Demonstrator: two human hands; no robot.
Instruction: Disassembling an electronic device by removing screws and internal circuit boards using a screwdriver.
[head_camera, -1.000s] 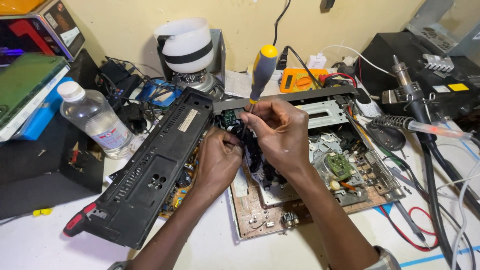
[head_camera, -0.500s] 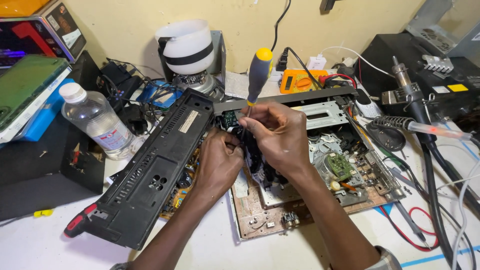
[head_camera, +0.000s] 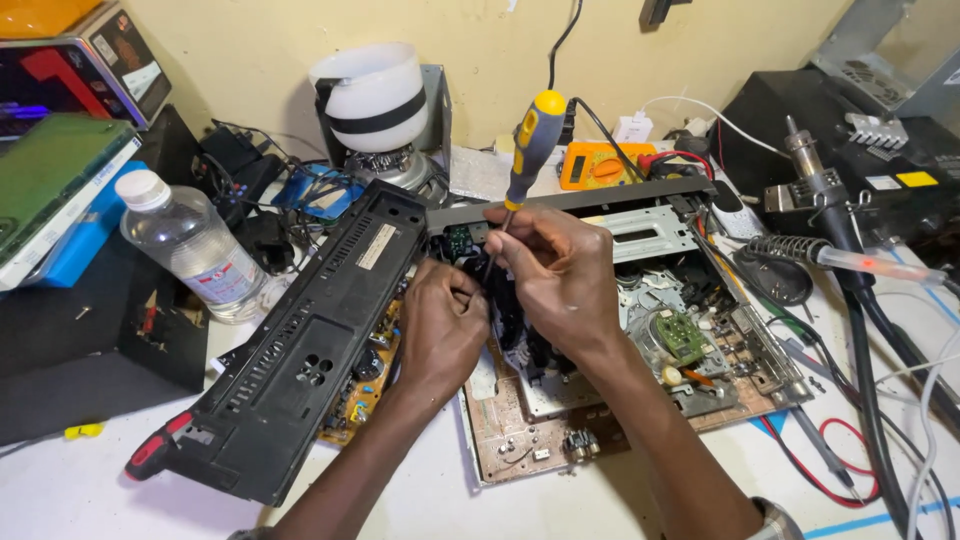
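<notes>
An opened electronic device lies on the white bench with its circuit boards and metal frame bare. Its black plastic panel leans tilted at the left side. My right hand is closed around the shaft of a screwdriver with a yellow and dark blue handle, held almost upright with its tip down in the device near a small green board. My left hand is curled inside the device beside the black panel, fingers bent down among the parts; what they grip is hidden.
A clear plastic water bottle stands at the left. A white bowl-shaped lamp and an orange multimeter sit behind the device. A soldering iron in its coil stand and cables crowd the right. Black boxes lie far left.
The screwdriver handle has tilted a little and shifted slightly left. Both hands stay at the same spot inside the device.
</notes>
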